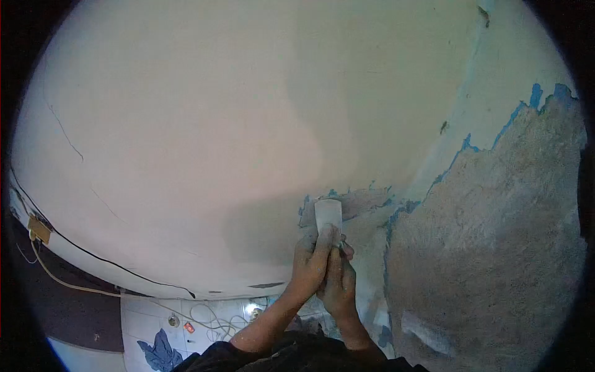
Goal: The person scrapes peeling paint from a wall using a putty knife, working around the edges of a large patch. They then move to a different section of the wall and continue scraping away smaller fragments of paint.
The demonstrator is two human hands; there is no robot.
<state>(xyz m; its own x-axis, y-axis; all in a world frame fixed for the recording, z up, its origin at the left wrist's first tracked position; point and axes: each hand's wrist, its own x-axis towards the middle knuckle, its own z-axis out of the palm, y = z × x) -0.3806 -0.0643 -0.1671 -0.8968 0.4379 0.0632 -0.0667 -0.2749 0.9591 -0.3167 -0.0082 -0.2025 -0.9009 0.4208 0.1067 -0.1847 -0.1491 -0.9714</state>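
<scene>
A pale, flat-bladed scraper (328,214) lies against the wall (186,124), its blade over the left part of a small grey patch (365,201) where the paint is gone. My left hand (312,257) is closed round the scraper's lower part, with a finger laid along the blade. Just right of it and touching it, my right hand (339,282) is wrapped round the handle, which the fingers mostly hide. Ragged blue edges border the patch and the large bare area (483,248) to its right.
A box (39,229) with cables hangs at the wall's left edge. On the tiled floor (139,316) below lie a blue cloth (159,352), a small red packet (189,327) and looped pale cable (214,322). A bright light (253,308) shines near the wall's foot.
</scene>
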